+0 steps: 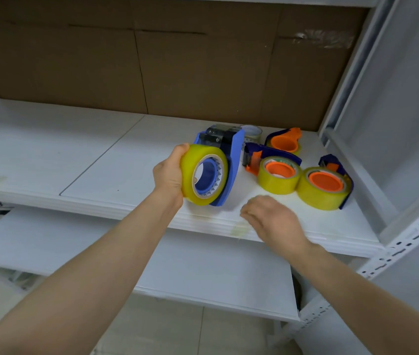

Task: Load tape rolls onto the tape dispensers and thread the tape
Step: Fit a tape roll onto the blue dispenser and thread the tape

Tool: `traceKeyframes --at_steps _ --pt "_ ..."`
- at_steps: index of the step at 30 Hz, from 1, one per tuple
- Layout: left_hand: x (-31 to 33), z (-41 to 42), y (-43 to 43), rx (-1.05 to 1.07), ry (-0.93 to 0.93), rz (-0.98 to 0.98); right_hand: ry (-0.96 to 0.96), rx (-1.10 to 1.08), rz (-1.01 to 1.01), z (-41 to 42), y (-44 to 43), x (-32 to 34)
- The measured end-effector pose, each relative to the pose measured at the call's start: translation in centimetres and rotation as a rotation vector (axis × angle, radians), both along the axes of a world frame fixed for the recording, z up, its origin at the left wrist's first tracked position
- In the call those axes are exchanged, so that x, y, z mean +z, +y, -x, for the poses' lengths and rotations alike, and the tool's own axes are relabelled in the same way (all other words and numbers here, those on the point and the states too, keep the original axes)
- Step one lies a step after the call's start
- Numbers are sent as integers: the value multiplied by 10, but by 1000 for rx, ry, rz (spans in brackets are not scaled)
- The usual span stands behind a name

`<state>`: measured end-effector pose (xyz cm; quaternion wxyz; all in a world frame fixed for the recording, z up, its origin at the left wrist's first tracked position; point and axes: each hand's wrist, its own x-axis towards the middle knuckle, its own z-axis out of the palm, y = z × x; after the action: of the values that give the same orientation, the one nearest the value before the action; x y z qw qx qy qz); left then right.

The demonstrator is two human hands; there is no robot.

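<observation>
My left hand (168, 175) grips a yellowish tape roll (198, 172) that sits on the hub of a blue tape dispenser (234, 160), held tilted above the white shelf (100, 160). My right hand (272, 221) hovers low over the shelf's front edge, fingers loosely curled and holding nothing. To the right lie three dark blue dispensers with orange hubs: one at the back (284, 142), one in the middle (277, 175) with a roll on it, and one on the right (327, 185) with a roll on it.
A clear tape roll (252, 133) stands behind the blue dispenser. Brown cardboard (152, 67) lines the back of the shelf. A white metal upright (395, 247) and side panel close the right side. A lower shelf (177, 265) sticks out below.
</observation>
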<state>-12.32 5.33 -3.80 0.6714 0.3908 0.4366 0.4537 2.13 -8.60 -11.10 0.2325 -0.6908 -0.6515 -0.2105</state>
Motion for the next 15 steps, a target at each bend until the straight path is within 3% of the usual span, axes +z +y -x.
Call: traceKeyframes --at_steps 2,6,8,10,13,15 --pt "1 -3 -1 -3 -7 3 -90 -21 24 3 -4 -21" --pt "-1 -9 -4 -7 4 -14 -143 -72 316 -10 -5 -48" --pt "-1 -11 -5 -8 4 -28 115 52 390 -20 -10 -39" --pt "-3 -13 -6 -15 -3 -47 531 60 368 -26 -11 -12" --pt "-6 -16 -10 -32 9 -109 1069 -59 -2 -33 -3 39" --pt "-9 -18 -11 -50 46 -181 1192 -96 -175 -38 2 70"
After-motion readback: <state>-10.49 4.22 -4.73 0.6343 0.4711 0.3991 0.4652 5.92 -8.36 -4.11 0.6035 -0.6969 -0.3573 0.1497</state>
